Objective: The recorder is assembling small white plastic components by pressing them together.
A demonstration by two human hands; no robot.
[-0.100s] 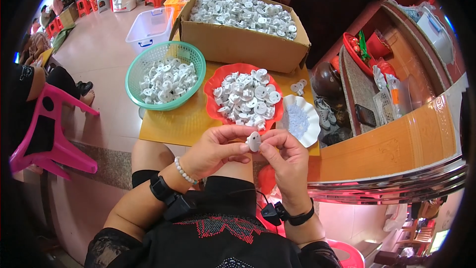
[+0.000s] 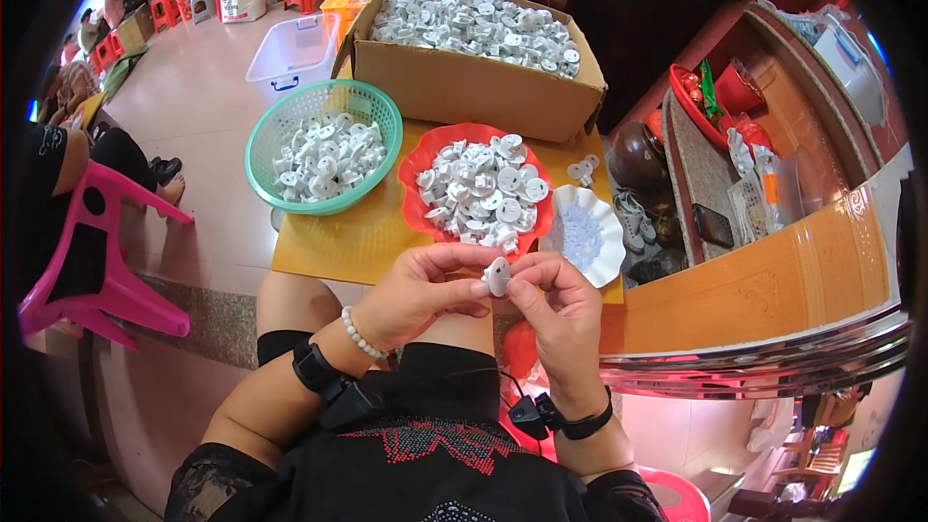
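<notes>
Above lap, left hand [image 2: 420, 292] and right hand [image 2: 561, 304] pinch white part [image 2: 497, 276].

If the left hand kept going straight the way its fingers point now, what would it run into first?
The left hand points rightward, toward the right hand. It already touches the small white plastic part pinched between both hands, so that part comes first, then the right hand's fingers just behind it.

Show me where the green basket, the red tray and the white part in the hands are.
green basket [image 2: 280, 116], head view, bare inner wall.
red tray [image 2: 414, 166], head view, left rim.
white part [image 2: 497, 276], head view, its round face.
</notes>
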